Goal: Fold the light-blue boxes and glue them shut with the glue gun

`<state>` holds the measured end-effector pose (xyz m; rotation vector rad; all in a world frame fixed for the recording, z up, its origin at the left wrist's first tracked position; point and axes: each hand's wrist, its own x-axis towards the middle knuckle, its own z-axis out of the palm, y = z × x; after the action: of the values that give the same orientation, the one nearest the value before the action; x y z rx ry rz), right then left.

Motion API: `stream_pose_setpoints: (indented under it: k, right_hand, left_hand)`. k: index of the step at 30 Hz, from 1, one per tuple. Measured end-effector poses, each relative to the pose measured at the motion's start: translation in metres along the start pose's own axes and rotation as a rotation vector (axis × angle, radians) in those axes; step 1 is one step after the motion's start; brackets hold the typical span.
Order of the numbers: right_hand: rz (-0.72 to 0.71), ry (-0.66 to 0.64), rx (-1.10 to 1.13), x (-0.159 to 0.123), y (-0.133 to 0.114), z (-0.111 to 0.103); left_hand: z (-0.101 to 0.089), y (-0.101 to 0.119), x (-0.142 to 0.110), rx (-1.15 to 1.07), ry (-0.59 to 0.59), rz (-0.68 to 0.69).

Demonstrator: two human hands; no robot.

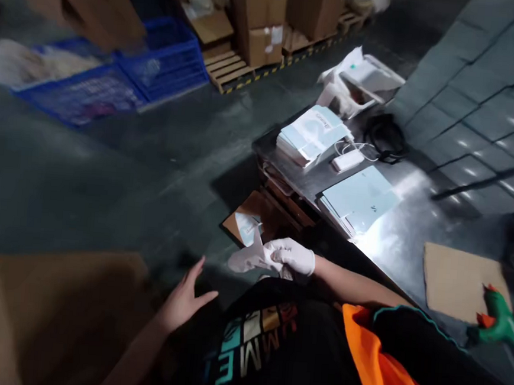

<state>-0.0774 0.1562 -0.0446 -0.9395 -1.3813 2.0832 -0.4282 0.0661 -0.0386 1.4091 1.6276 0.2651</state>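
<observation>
My right hand (294,255) wears a white glove and is closed on a second white glove (248,258), which hangs limp from the fingers toward the left. My left hand (186,301) is bare, with its fingers apart and nothing in them, a short way left of that loose glove. Just beyond the glove, a low brown cardboard box (264,211) with a light-blue printed piece (246,227) sits beside the table. Part of the loose glove is hidden inside my right fist.
To the right, a metal table (408,222) bears stacks of light-blue flat cartons (358,197), a white power strip (348,161), a cardboard sheet (459,282) and a green glue gun (498,318). A large open carton (65,308) stands at lower left. Blue crates (163,78) lie beyond.
</observation>
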Motion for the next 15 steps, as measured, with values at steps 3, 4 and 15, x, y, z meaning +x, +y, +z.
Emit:
stream_pose_setpoints:
  k: [3,4,15]
  right_hand:
    - [-0.113,-0.053,0.015,-0.031,-0.074,0.035]
    - [-0.147,-0.033,0.014,-0.043,-0.095,0.045]
    - [-0.764,0.792,-0.376,-0.232,-0.174,0.144]
  left_hand:
    - [-0.028,0.064,0.004,-0.079,-0.03,0.39]
    - [-0.036,0.089,0.0,-0.085,-0.08,0.538]
    - [-0.086,0.273,-0.124,0.024,-0.544,1.035]
